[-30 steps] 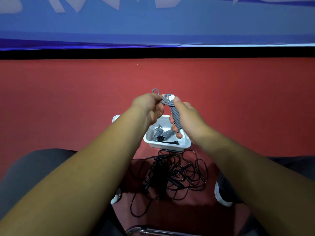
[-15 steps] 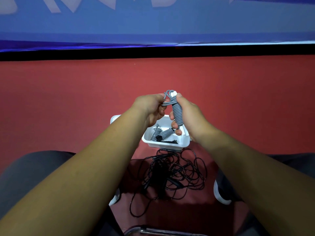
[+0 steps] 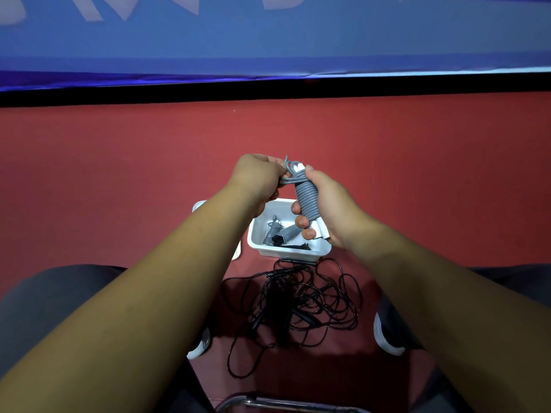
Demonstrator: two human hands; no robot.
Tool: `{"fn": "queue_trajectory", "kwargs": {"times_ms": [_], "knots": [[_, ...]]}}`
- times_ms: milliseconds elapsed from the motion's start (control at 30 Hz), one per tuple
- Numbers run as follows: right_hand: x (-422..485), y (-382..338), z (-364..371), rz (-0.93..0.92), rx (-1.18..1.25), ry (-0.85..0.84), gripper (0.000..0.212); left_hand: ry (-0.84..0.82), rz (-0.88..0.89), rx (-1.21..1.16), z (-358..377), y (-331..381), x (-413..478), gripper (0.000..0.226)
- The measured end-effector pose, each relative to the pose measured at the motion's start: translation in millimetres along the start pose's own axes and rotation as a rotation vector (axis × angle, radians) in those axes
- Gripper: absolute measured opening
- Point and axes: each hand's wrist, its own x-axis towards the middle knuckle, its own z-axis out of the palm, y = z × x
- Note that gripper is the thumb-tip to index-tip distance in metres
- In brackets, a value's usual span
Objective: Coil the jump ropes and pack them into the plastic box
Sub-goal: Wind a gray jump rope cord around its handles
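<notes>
Right hand (image 3: 338,208): one grey rope (image 3: 307,198) — box (image 3: 287,252): two grey coils (image 3: 289,231).

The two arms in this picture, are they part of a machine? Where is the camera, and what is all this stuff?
No machine here: these are a person's own bare arms. The picture comes from a camera worn on the person's head, looking forward and down, so you see roughly what they see. The right hand grips a grey jump rope wound tightly into a bundle, with white handle ends showing. The left hand pinches the rope's loose end at the top. Below the hands, on the red floor, stands a white plastic box with other coiled ropes already inside. Nearer the person lies a tangled black rope, not yet coiled.
</notes>
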Motion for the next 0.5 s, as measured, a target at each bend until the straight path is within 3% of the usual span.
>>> {"fn": "queue_trajectory", "kwargs": {"times_ms": [200, 500], "knots": [[2.4, -0.4, -2.1, 0.055, 0.023, -0.004, 0.044, -0.088, -0.077, 0.044, -0.6, 11.8, -8.9, 0.034], [4.2, -1.6, 0.0, 0.090, 0.048, -0.035, 0.056, -0.187, -0.104, 0.038, -13.1, 17.1, -14.5, 0.025]]}}
